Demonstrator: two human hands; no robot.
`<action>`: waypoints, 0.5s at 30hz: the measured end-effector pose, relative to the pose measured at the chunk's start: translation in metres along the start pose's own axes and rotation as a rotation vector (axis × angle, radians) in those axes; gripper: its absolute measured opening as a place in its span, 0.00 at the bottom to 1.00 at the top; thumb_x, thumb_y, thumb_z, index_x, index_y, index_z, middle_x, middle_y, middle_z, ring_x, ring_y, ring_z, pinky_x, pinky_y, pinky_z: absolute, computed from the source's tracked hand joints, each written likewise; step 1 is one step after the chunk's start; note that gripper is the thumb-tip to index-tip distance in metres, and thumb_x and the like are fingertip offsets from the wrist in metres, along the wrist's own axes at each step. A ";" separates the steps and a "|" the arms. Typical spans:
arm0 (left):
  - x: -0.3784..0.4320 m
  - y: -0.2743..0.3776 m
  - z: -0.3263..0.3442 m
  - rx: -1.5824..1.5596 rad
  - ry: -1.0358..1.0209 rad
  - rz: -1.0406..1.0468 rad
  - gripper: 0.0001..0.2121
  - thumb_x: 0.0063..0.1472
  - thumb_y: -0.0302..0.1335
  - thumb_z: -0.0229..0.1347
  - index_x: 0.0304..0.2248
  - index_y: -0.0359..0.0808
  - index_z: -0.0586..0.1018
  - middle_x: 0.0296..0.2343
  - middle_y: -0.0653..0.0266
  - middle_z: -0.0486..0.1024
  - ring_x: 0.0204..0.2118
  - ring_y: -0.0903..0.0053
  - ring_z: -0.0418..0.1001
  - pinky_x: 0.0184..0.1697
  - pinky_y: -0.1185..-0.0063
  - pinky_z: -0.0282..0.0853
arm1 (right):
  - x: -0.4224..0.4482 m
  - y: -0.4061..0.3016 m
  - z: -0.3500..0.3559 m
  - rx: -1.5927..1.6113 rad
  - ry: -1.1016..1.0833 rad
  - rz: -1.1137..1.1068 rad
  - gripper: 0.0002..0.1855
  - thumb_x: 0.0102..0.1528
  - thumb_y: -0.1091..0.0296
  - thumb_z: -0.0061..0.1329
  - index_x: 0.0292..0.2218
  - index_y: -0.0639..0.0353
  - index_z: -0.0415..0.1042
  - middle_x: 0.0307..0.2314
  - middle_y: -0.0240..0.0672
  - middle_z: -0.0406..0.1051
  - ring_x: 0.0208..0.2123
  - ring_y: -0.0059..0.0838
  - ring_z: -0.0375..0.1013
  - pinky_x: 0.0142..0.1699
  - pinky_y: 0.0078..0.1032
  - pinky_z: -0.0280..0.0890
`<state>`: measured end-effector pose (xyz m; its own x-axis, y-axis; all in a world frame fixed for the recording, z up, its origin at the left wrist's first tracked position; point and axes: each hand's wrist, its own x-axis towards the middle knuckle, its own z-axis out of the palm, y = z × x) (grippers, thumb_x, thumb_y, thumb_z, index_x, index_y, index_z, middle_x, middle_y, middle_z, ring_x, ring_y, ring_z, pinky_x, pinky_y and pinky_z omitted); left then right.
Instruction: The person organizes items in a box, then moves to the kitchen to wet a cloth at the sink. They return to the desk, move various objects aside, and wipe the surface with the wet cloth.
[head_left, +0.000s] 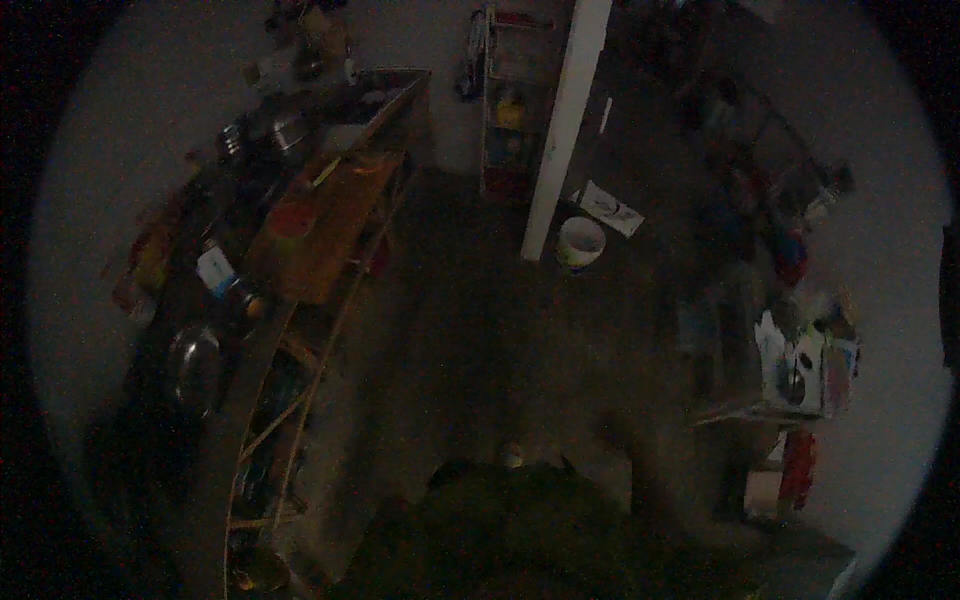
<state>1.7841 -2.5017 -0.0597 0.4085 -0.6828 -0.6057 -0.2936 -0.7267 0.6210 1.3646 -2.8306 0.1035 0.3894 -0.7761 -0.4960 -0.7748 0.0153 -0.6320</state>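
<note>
The scene is very dark, and neither of my hands can be made out. My clothed torso (510, 517) fills the bottom middle, with a small pale spot at its front edge that is too dim to identify. Ahead of me stretches a dark floor (510, 337). To the left runs a wooden workbench (330, 247) with a round reddish thing (291, 219) and a thin yellowish stick-like thing (326, 172) on top. A bottle with a white and blue label (215, 270) lies or leans behind the bench edge.
A pale post (566, 135) rises beside a white bucket (581, 241) and a printed sheet or flat box (611, 208). Shelving (514, 105) stands at the back. On the right, a shelf (750, 414) carries cartons (810, 367); a red object (799, 469) sits below it.
</note>
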 end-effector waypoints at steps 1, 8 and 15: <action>0.012 0.012 0.008 -0.007 -0.037 -0.020 0.12 0.60 0.29 0.48 0.42 0.32 0.69 0.28 0.63 0.74 0.29 0.78 0.70 0.36 0.78 0.66 | 0.035 -0.024 -0.024 0.075 0.050 -0.037 0.36 0.55 0.40 0.38 0.53 0.61 0.59 0.50 0.43 0.61 0.51 0.40 0.60 0.56 0.36 0.54; 0.103 0.085 0.014 -0.113 -0.088 -0.177 0.11 0.60 0.28 0.48 0.41 0.32 0.69 0.28 0.64 0.74 0.29 0.78 0.70 0.36 0.78 0.66 | 0.267 -0.207 -0.197 0.644 0.288 -0.297 0.38 0.56 0.38 0.35 0.54 0.63 0.57 0.53 0.43 0.58 0.54 0.39 0.57 0.58 0.35 0.51; 0.254 0.212 -0.048 -0.177 -0.064 -0.071 0.11 0.60 0.28 0.49 0.41 0.33 0.69 0.28 0.64 0.73 0.30 0.79 0.70 0.35 0.79 0.66 | 0.435 -0.358 -0.371 0.972 0.515 -0.519 0.40 0.56 0.36 0.32 0.55 0.64 0.55 0.55 0.43 0.54 0.56 0.37 0.54 0.59 0.34 0.48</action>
<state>1.8670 -2.8261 -0.0579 0.3652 -0.6375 -0.6784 -0.1074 -0.7527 0.6496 1.6263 -3.4070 0.3348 0.1279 -0.9864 0.1032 0.1968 -0.0767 -0.9774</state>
